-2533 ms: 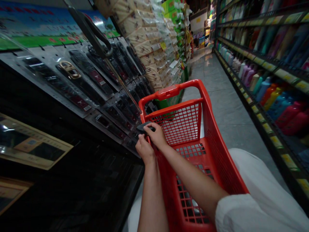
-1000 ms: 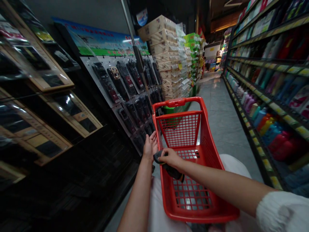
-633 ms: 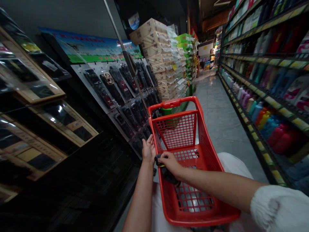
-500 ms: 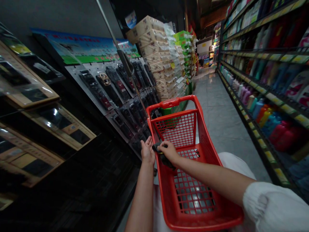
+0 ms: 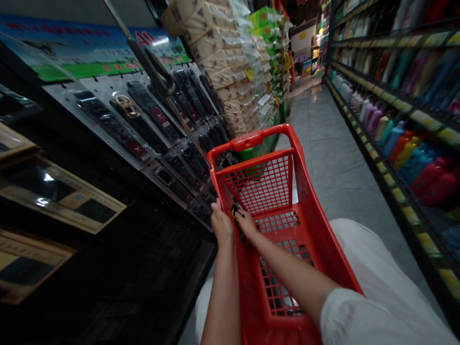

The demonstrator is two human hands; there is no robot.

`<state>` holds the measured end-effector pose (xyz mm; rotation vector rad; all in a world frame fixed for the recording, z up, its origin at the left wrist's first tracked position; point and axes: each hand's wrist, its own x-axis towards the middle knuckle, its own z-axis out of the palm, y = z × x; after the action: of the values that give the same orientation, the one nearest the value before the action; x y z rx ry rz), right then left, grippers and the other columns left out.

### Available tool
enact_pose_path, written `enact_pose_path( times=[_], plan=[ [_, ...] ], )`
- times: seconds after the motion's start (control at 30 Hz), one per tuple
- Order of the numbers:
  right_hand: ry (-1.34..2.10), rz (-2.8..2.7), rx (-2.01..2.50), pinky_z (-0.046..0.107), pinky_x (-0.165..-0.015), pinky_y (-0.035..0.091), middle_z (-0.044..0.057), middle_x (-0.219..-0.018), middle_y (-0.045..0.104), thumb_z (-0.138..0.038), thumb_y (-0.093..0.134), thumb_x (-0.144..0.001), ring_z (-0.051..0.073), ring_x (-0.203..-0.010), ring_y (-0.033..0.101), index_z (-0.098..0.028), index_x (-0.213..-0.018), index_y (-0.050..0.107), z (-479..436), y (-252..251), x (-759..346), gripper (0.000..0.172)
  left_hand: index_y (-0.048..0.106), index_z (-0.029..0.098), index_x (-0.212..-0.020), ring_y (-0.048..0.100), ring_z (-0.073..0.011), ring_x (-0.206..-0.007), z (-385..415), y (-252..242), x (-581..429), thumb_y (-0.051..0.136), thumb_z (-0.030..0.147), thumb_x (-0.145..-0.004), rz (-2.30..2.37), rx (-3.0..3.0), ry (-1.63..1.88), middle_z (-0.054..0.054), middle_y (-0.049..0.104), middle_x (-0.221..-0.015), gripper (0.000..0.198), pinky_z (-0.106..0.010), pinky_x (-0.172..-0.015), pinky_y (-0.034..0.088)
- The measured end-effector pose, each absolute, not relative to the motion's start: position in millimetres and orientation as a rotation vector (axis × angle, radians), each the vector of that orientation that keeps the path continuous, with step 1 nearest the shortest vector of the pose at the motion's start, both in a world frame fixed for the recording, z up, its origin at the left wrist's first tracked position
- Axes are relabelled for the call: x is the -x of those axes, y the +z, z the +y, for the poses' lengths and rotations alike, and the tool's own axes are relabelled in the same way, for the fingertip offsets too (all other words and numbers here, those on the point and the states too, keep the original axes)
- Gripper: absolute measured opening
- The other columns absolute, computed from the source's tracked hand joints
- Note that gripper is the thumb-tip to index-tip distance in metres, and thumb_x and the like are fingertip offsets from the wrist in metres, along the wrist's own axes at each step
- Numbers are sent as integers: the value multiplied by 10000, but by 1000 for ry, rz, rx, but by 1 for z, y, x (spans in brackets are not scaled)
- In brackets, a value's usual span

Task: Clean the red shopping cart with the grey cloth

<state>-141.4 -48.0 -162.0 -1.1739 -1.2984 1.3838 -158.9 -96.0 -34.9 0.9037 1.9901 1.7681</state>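
Observation:
A red plastic shopping cart [image 5: 301,158] stands right in front of me in a shop aisle. Both of my hands meet at its left rim. My right hand [image 5: 247,224] reaches across the basket and pinches a small dark item [image 5: 235,212]. My left hand [image 5: 221,224] comes from outside the rim with its fingers closed against the same item. What the item is cannot be made out in the dim light. My white sleeve [image 5: 359,311] and white clothing [image 5: 373,258] show at the lower right.
A panel of packaged black belts [image 5: 143,110] hangs on the left, with a metal pole with a dark grip [image 5: 154,69] leaning across it. Flat boxed goods [image 5: 61,191] lie lower left. Stacked paper packs [image 5: 223,62] stand beyond. Bottle shelves [image 5: 406,143] line the right of the tiled aisle [image 5: 334,158].
My view has tipped down and closer to the cart. Both hands moved forward along the left rim with the dark item, and my left hand went from spread open to closed against it.

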Motion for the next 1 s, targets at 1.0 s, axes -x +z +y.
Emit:
enact_pose_path(
  times=[1.0],
  plan=[
    [1149,-1101,882,312,-1002,438,63,-1137,637,-315,584,-822,186,-1090,592,-216,-1085,671,-12,-93,146,295,620,65,-1285,544,-217,-1284,-91,-37,152,257,490,-1000,1921,-994,1785,-177,608,-1328,628,-322,-1108,381]
  ],
)
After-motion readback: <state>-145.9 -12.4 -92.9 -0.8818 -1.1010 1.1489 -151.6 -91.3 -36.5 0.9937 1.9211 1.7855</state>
